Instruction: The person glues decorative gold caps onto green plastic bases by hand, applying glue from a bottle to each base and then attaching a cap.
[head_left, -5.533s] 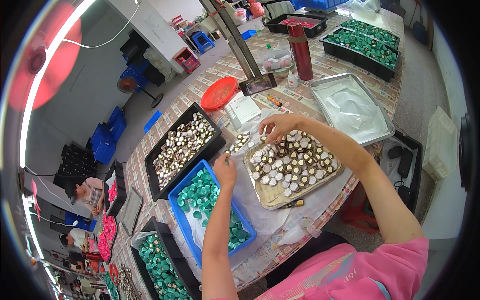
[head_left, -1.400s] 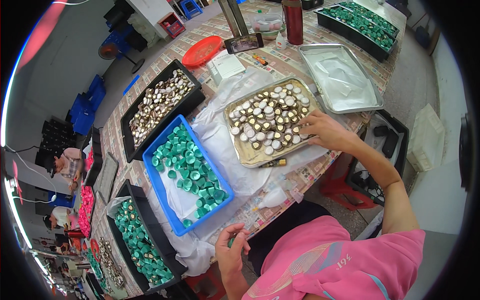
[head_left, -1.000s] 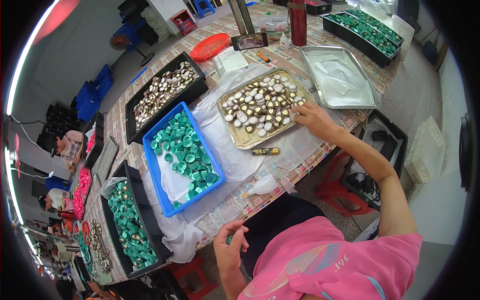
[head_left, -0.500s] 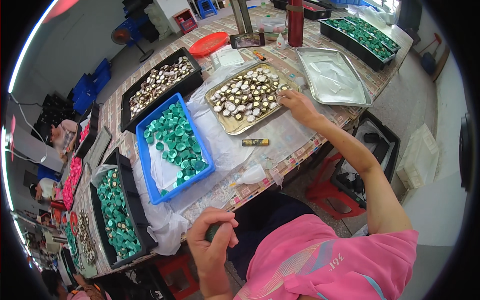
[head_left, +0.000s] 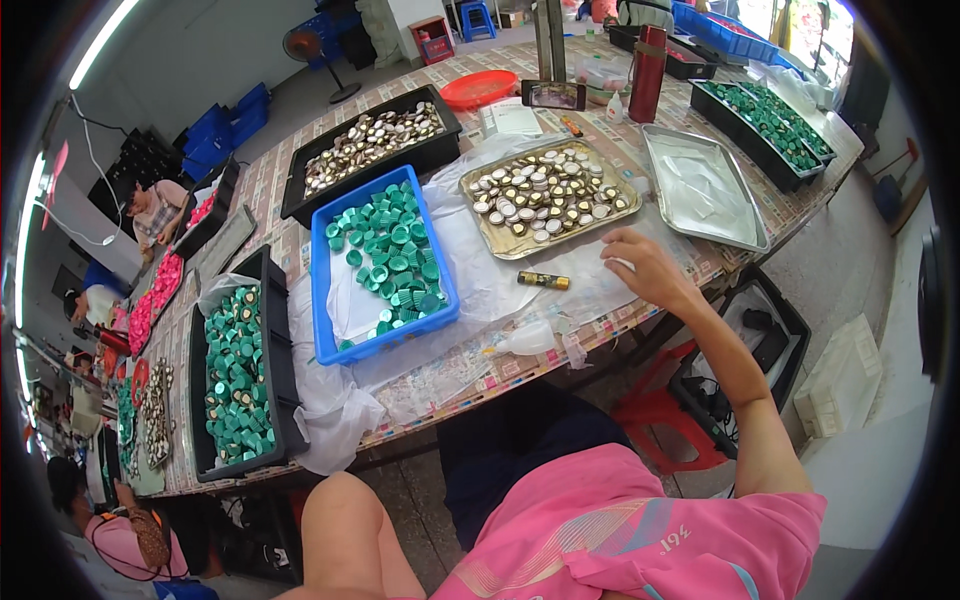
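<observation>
Right hand half-open, fingers apart, at four o'clock from the brown-lined tray; left hand's state indeterminable.

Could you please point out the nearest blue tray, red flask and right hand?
Nearest blue tray point(head_left: 390, 336), head view: near wall.
Red flask point(head_left: 647, 85), head view: middle of body.
Right hand point(head_left: 650, 272), head view: back of hand.

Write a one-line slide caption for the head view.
Right hand beside a shallow tray of white and gold discs, with a blue bin of green cups to the tray's left.
</observation>
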